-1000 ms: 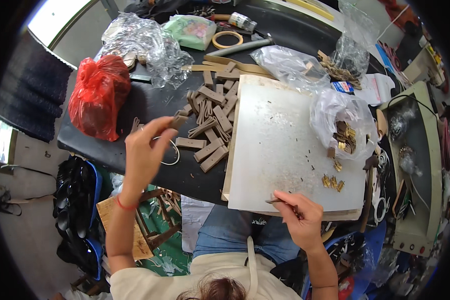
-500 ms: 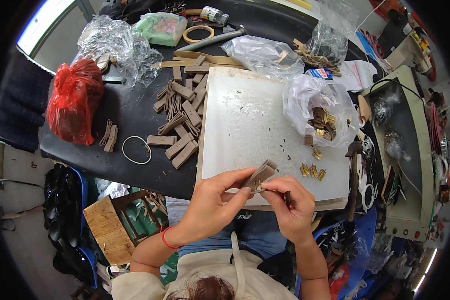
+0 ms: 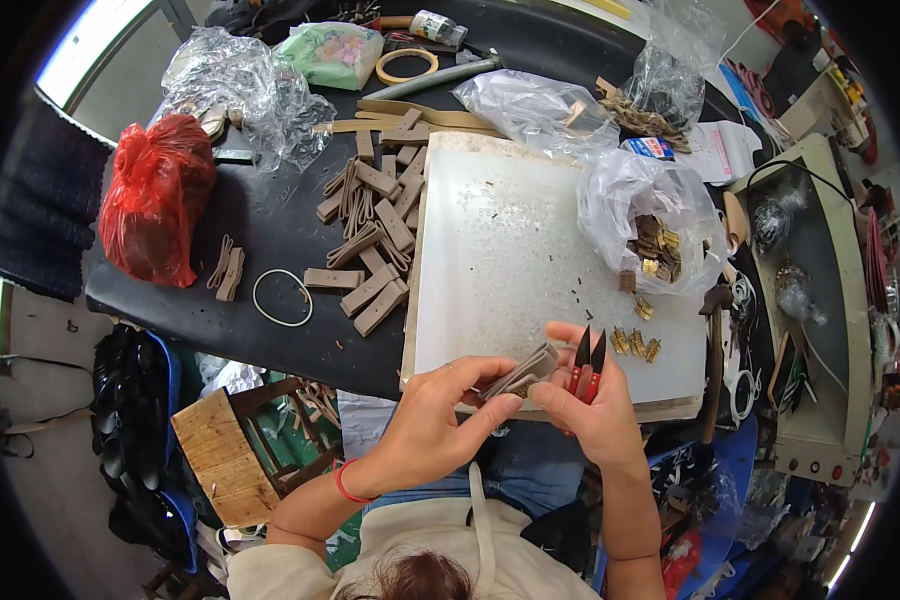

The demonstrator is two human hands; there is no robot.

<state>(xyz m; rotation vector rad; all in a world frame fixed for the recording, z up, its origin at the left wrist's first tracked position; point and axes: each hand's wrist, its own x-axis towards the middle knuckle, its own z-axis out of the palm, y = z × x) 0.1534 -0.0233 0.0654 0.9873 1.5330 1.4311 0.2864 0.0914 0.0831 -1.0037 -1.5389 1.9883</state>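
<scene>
My left hand [image 3: 420, 420] is closed on a folded taupe strap [image 3: 526, 370], pinching it between thumb and fingers above the near edge of the white board [image 3: 490, 270]. My right hand [image 3: 604, 425] holds red-handled thread snips [image 3: 584, 380] in its palm, their dark blades pointing away from me and spread apart. The right thumb also touches the strap's right end. Several gold metal clips [image 3: 635, 343] lie on the board beyond my right hand. A clear plastic bag [image 3: 600, 190] with more gold and brown clips stands beside them.
Folded taupe straps [image 3: 380, 295] are heaped left of the board. Farther left are a white ring [image 3: 282, 298] and a red plastic bag [image 3: 157, 205]. A hammer [image 3: 713, 340] is at the board's right edge. A tape roll [image 3: 407, 66] and a metal rod [image 3: 440, 77] lie at the back.
My right hand has turned, bringing the snips upright into plain view with blades outward. The strap has tilted in my left hand. The whole view has shifted slightly.
</scene>
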